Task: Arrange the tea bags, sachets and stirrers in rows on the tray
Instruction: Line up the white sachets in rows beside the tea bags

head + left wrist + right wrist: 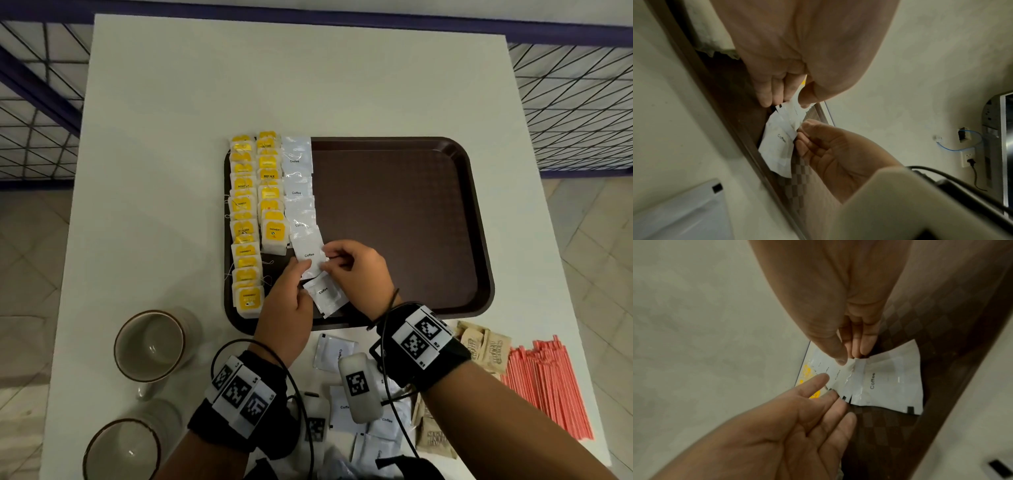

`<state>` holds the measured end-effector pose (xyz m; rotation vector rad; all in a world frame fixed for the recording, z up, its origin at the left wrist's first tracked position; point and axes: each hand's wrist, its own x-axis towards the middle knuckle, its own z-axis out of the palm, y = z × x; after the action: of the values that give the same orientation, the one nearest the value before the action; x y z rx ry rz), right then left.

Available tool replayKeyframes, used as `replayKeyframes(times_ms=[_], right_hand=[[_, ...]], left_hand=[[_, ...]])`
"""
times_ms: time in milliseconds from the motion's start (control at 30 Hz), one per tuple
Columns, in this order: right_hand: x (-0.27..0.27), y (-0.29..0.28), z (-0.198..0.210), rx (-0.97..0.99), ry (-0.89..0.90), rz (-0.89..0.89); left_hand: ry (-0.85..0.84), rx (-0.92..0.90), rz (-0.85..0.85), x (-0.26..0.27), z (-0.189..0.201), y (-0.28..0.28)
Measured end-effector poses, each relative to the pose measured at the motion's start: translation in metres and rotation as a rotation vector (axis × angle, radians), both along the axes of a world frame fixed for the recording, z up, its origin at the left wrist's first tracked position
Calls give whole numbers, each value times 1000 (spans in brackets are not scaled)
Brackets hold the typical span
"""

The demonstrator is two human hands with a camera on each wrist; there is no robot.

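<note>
A dark brown tray (404, 219) with a checkered surface is set on a white table (205, 102). Along the tray's left side two rows of yellow-tagged tea bags (257, 212) are laid overlapping; the words "CONNECT", "MOMENT" and "RELAX" can be read on several tags. Just beside them a third row of white sachets (297, 185) is laid, each printed "Coffee". At the near end of this row a white "Coffee" sachet (309, 255) is pinched by both hands: its right edge is held between the thumb and curled fingers of the right hand (356, 270), and its lower left edge is held between the thumb and fingers of the left hand (287, 305). In the right wrist view the left hand's forefinger is seen stretched out over the sachet while the other fingers lie under it. A further "Coffee" sachet (325, 296) is lying tilted on the tray just below the held one, between the two hands. On the table nearer the person more loose white sachets (337, 351) marked "Coffee" are scattered, with brown paper sachets (486, 346) to their right, whose printing cannot be read, and a bundle of red stirrers (548, 383) beyond those. Two beige cups (150, 346) with brown rims are standing left of the tray.
</note>
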<state>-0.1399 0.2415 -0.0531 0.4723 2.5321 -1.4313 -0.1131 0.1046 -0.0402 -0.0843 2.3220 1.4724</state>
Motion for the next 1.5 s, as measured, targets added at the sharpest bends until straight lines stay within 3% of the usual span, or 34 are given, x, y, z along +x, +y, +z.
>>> replayKeyframes(times_ms=[1200, 1500], right_hand=[[6, -1, 1, -241, 19, -47], [10, -1, 3, -169, 17, -26]], left_hand=[[23, 40, 11, -2, -3, 3], [92, 85, 9, 3, -1, 6]])
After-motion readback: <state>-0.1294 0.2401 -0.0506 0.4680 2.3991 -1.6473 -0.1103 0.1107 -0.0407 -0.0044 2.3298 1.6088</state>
